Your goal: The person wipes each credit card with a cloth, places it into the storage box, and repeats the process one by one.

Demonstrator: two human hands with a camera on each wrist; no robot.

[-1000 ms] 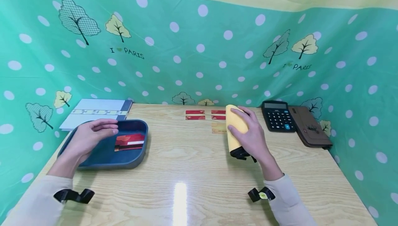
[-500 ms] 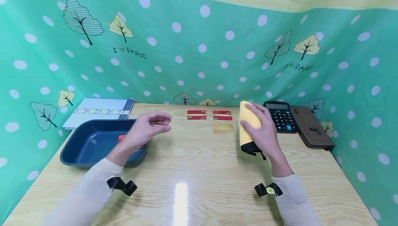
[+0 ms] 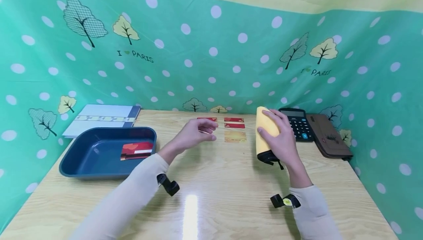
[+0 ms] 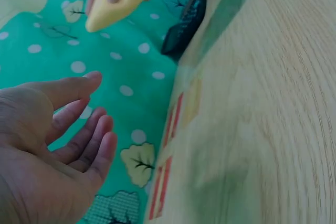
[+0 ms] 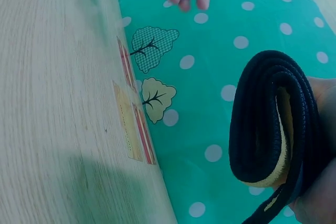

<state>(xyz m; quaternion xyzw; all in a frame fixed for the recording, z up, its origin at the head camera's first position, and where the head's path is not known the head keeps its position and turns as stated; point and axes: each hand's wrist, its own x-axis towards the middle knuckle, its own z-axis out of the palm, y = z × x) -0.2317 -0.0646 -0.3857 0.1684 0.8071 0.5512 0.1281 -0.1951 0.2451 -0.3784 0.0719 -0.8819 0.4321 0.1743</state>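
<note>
My right hand [image 3: 283,139] grips a rolled yellow cloth [image 3: 263,137] with black edging, held above the table at the right. In the right wrist view, the black-edged end of the rolled cloth [image 5: 262,124] shows its wound layers and a loose tail. My left hand [image 3: 193,135] hovers over the middle of the table, holding nothing. Its fingers are loosely bent, with the thumb apart, as the left hand [image 4: 63,140] shows in the left wrist view. Just past those fingertips lie small red cards [image 3: 234,125] and a gold card [image 3: 235,136]; the left hand partly covers the left red ones.
On the left stands a blue tray [image 3: 99,176] with a red card [image 3: 137,150] inside. A white and blue book [image 3: 102,115] lies behind it. At the back right are a black calculator [image 3: 300,124] and a brown zippered case [image 3: 330,135]. A patterned curtain [image 3: 211,64] hangs behind.
My left hand has moved right from over the blue tray to the middle, beside the red cards. The right hand has shifted slightly right with the rolled cloth, uncovering the gold card.
</note>
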